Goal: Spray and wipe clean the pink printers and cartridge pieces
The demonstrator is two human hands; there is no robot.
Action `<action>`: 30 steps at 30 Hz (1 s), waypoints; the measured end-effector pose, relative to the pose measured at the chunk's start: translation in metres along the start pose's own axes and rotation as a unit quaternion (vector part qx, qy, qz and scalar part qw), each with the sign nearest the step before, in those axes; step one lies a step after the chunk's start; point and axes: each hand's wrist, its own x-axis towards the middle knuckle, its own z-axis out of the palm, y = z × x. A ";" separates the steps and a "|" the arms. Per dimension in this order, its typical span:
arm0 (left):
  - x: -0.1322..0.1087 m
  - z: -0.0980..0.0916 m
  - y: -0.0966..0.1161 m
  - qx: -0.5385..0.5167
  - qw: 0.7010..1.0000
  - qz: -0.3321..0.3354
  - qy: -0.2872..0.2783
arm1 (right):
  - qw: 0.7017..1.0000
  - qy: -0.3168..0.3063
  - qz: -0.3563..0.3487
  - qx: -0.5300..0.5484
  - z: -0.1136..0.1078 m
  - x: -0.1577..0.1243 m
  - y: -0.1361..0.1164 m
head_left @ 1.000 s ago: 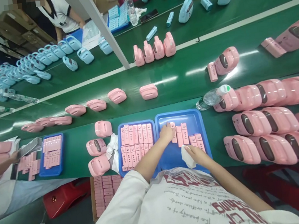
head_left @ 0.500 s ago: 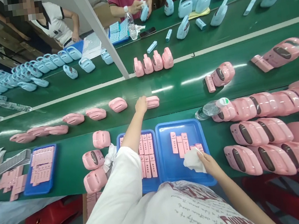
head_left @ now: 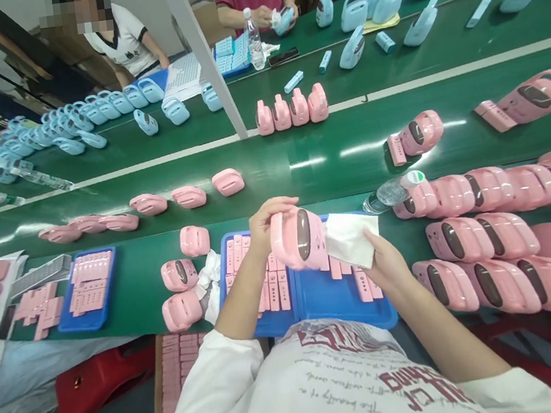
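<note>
My left hand [head_left: 262,225] is wrapped round a pink plastic casing [head_left: 297,238] with a dark oval window, held up over two blue trays [head_left: 340,302]. My right hand [head_left: 389,261] grips a white cloth [head_left: 350,238] that touches the casing's right side. The trays hold rows of small pink button panels [head_left: 272,286], partly hidden by my hands and the casing.
Several pink casings [head_left: 480,235] crowd the bench at the right beside a lying water bottle [head_left: 391,191]. More pink casings [head_left: 188,196] ride the green conveyor [head_left: 329,149]. Three casings [head_left: 181,292] and a rag sit left of the trays. Other people work with blue casings [head_left: 107,103] across the belt.
My left hand went from the tray to the conveyor, took a pink casing and brought it back over the trays. My right hand lifted the cloth up against it.
</note>
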 end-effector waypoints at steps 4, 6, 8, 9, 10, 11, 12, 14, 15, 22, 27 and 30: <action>-0.014 0.019 0.038 -0.109 0.990 -0.078 -0.043 | 0.994 -0.109 0.000 -0.027 0.027 -0.025 -0.011; -0.019 0.027 0.049 -0.157 0.982 -0.089 -0.047 | 0.983 -0.176 -0.023 -0.041 0.035 -0.038 -0.011; -0.023 0.033 0.056 -0.177 0.979 -0.082 -0.065 | 0.969 -0.235 -0.048 -0.049 0.040 -0.050 -0.010; -0.025 0.036 0.058 -0.178 0.978 -0.073 -0.079 | 0.964 -0.254 -0.053 -0.047 0.041 -0.054 -0.009; -0.026 0.039 0.060 -0.175 0.978 -0.061 -0.091 | 0.962 -0.266 -0.053 -0.040 0.042 -0.058 -0.008; -0.026 0.042 0.061 -0.169 0.980 -0.047 -0.099 | 0.961 -0.271 -0.050 -0.028 0.043 -0.062 -0.006; -0.025 0.044 0.062 -0.159 0.981 -0.031 -0.104 | 0.962 -0.269 -0.047 -0.012 0.044 -0.064 -0.005; -0.025 0.046 0.063 -0.132 0.985 -0.007 -0.115 | 0.968 -0.247 -0.041 0.024 0.045 -0.067 -0.003; -0.026 0.045 0.062 -0.118 0.986 -0.001 -0.118 | 0.972 -0.229 -0.040 0.041 0.046 -0.068 -0.003; -0.090 0.053 0.037 -0.059 0.998 -0.016 -0.022 | 0.979 -0.115 -0.139 0.090 0.040 -0.059 -0.004; -0.122 0.086 0.019 -0.015 0.995 -0.070 0.064 | 0.981 -0.073 -0.157 0.086 0.035 -0.052 0.004; -0.117 0.090 0.018 -0.011 0.996 -0.051 0.074 | 0.986 -0.070 -0.119 0.092 0.027 -0.039 -0.001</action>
